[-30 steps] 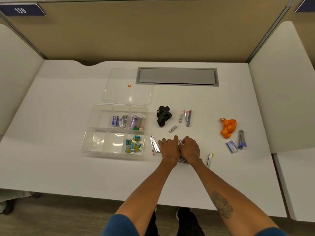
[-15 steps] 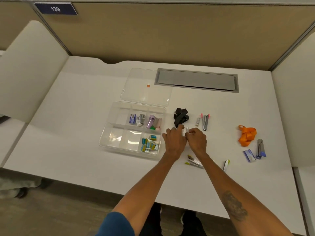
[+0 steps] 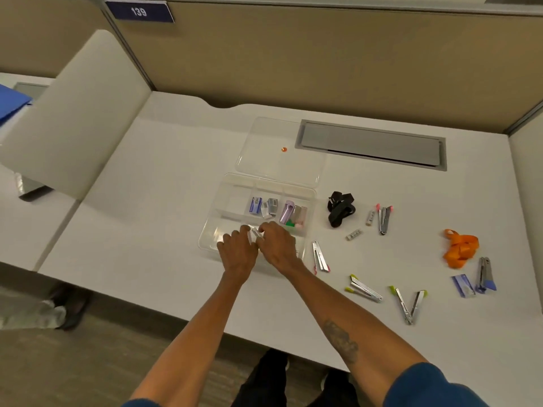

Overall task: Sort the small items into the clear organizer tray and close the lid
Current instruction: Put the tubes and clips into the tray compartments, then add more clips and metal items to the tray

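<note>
Clear organizer tray [image 3: 212, 227] at desk centre, lid [image 3: 279, 136] lying flat off at tray's 12 o'clock so compartments stay reachable. Left hand [image 3: 236, 252] and right hand [image 3: 277, 249] meet over tray's near compartments, fingers pinched narrow on small silvery item [image 3: 255, 232] between them; likely lowering it in, exact compartment unclear. Far compartments hold small boxes [image 3: 255, 204]. Unsorted from tray's 3 to 5 o'clock: black strap [image 3: 340, 208], staplers [image 3: 364, 289], orange strap [image 3: 461, 248]. Sorting roughly midway.
</note>
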Motion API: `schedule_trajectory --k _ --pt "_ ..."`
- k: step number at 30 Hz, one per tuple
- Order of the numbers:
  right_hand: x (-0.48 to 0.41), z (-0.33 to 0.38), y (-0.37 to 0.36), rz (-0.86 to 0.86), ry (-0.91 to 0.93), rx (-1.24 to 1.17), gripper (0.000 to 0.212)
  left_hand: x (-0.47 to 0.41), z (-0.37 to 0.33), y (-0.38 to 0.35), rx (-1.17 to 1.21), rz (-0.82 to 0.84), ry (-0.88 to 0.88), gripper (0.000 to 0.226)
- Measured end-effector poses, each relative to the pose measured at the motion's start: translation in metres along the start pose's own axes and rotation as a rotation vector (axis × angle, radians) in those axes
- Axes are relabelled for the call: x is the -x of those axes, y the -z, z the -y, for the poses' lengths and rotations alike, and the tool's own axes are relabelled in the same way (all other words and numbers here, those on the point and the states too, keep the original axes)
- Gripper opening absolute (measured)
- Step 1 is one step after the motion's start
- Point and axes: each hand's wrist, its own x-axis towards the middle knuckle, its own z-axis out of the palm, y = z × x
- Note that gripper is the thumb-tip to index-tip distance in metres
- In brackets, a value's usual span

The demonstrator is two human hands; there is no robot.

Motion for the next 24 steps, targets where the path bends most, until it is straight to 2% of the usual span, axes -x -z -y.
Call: schedule_trajectory --k 6,9,14,18,21,24 --pt "-0.002 0.009 -0.023 0.125 0.063 0.311 0.019 -0.006 0.016 -0.008 -0.139 0.063 -0.075 0.028" --pt "-0.002 0.007 -0.021 0.119 0.076 0.305 0.02 -0.011 0.017 -0.008 -0.146 0.063 -0.073 0.028" --pt "-0.007 -0.011 0.01 -0.11 0.002 0.11 0.02 -0.014 -0.006 -0.003 0.018 -0.053 -0.067 0.032" --pt "-0.008 -0.057 0.052 -0.291 -0.152 -0.027 0.022 -0.015 -0.052 0.0 0.205 -0.131 -0.244 0.022" --pt "-0.004 -0.107 0.084 -0.349 -0.251 -0.01 0.025 -0.01 -0.094 -0.007 0.302 -0.082 -0.407 0.021" --pt "0.004 -0.154 0.108 -0.332 -0.332 0.049 0.03 -0.002 -0.13 -0.025 0.342 0.068 -0.478 0.027"
